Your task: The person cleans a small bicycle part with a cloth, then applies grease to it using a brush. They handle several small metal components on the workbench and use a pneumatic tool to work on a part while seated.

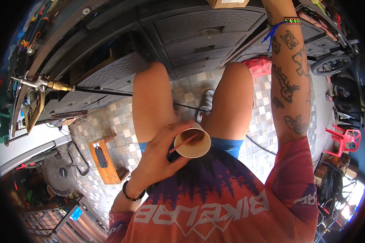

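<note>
My left hand (160, 156) is wrapped round a pale paper cup (200, 152), held tilted above my lap. A little brown liquid (192, 137) shows inside it. A thin reddish stick (186, 143) leans across the cup and over its rim. My right forearm (290, 81), tattooed and with a woven bracelet (292, 20) at the wrist, stretches up past the top edge. The right hand itself lies outside the picture, so what it touches is hidden. Near that wrist, a cardboard box (228, 3) is partly visible at the top.
Dark drawers (207, 36) stand before my knees. At the left a brass-fitted torch-like tool (48, 84) juts out. A black fan (60, 174) and a wooden piece (105, 164) are on the left side. A red plastic chair (342, 139) and a bicycle wheel (331, 64) are at the right.
</note>
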Demonstrator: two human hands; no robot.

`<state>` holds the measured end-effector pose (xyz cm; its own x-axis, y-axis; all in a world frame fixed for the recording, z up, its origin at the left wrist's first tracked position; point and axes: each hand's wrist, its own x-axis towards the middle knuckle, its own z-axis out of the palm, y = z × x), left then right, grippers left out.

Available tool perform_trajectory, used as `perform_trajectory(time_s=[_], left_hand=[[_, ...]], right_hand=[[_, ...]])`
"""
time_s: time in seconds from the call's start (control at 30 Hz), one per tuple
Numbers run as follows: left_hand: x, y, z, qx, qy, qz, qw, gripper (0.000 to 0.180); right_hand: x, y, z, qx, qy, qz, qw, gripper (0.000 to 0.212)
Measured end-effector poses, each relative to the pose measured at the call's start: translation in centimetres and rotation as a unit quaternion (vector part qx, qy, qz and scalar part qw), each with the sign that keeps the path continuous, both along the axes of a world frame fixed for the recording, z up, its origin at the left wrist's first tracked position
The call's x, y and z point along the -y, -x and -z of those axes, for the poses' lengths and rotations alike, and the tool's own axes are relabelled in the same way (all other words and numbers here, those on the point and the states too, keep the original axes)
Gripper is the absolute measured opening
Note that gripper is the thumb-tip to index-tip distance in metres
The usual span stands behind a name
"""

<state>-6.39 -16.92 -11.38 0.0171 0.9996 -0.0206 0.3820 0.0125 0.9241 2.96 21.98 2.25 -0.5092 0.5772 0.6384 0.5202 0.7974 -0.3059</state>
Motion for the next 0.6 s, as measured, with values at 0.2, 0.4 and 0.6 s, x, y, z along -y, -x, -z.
perform_trajectory(time_s=[0.2,0.4,0.6], left_hand=[[-0.19,0.41,-0.08,0.003,0.025,0.011,1.000,0.078],[-0.23,0.55,-0.27,0.015,0.041,0.012,0.999,0.076],[0.02,0.92,0.12,-0.017,0.037,0.034,0.999,0.076]], right_hand=[[-0.03,0.00,-0.12,0.000,0.002,-0.006,1.000,0.101],[0.36,0.27,-0.14,0.008,0.002,0.015,1.000,0.100],[0.41,0.13,-0.22,0.010,-0.001,0.017,1.000,0.101]])
